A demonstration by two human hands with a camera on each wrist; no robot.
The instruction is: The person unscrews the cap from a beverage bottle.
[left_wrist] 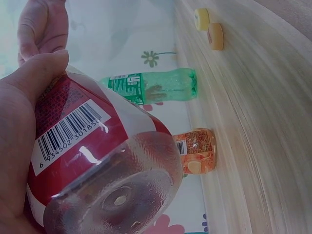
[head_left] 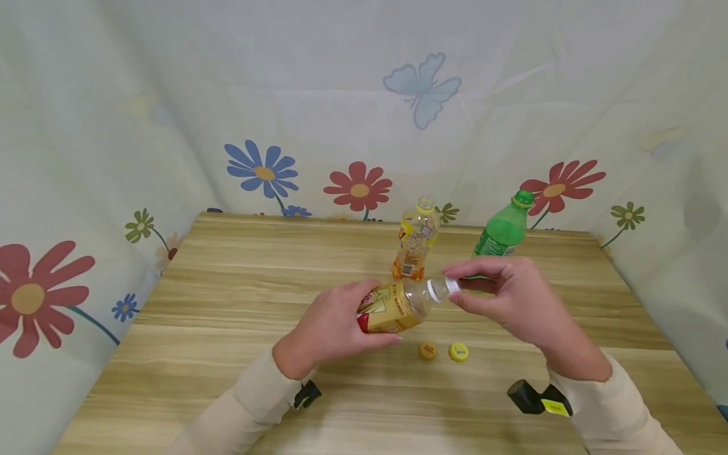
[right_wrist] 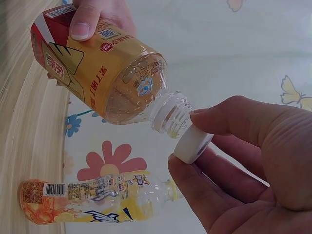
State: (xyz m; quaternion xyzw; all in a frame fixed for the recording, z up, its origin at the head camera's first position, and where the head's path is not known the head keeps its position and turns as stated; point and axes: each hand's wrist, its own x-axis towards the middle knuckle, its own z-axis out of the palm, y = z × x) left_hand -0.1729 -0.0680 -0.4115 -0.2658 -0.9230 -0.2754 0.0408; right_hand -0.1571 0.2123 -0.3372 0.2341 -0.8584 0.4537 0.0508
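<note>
My left hand (head_left: 335,325) grips a clear plastic bottle (right_wrist: 97,68) with a gold and red label, tilted with its neck toward the right. Between thumb and fingers, my right hand (head_left: 506,294) pinches a white cap (right_wrist: 193,144) at the bottle's mouth. In the right wrist view the cap sits askew off the bare threads (right_wrist: 171,117). The bottle's base faces the left wrist view, beside a barcode (left_wrist: 73,131). On the wooden table below lie an orange cap (head_left: 428,351) and a yellow cap (head_left: 458,352).
Behind the hands stands an uncapped clear bottle (head_left: 418,243) with an orange and yellow label. To its right, a green bottle (head_left: 503,230) with a green cap stands partly behind the right hand. A flower-printed curtain (head_left: 307,95) borders the wooden table (head_left: 256,265).
</note>
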